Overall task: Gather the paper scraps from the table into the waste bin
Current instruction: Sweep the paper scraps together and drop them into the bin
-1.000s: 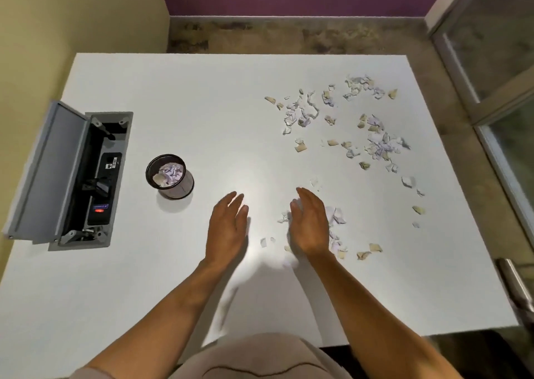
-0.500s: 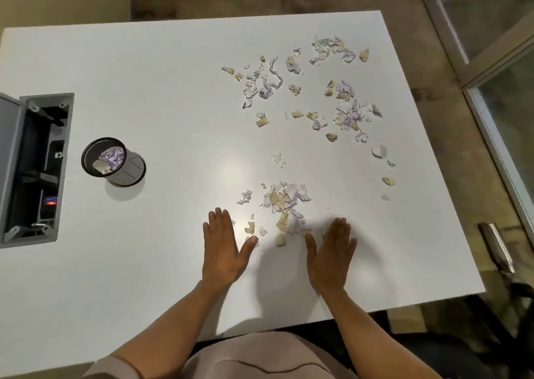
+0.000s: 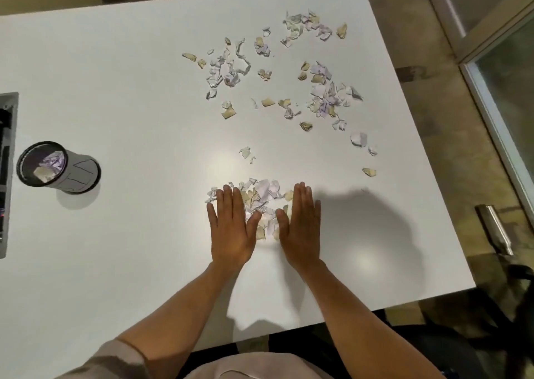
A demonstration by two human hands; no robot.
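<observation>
A small heap of white and tan paper scraps (image 3: 261, 198) lies near the front of the white table (image 3: 115, 89). My left hand (image 3: 231, 228) rests flat on the heap's left side, fingers together, palm down. My right hand (image 3: 300, 228) lies flat on its right side, so the heap sits squeezed between them. Neither hand holds anything. Many more loose scraps (image 3: 318, 89) are spread over the far right of the table. The small round waste bin (image 3: 55, 166) stands at the left with some scraps inside.
An open grey cable box (image 3: 7, 173) is set into the table at the far left edge. The table's right edge runs beside a glass door frame (image 3: 491, 89). A metal chair arm (image 3: 495, 229) juts out at the lower right.
Both hands have slid inward across the table, pushing the nearby scraps into a tighter heap between them. The view has shifted right, so the bin sits further left.
</observation>
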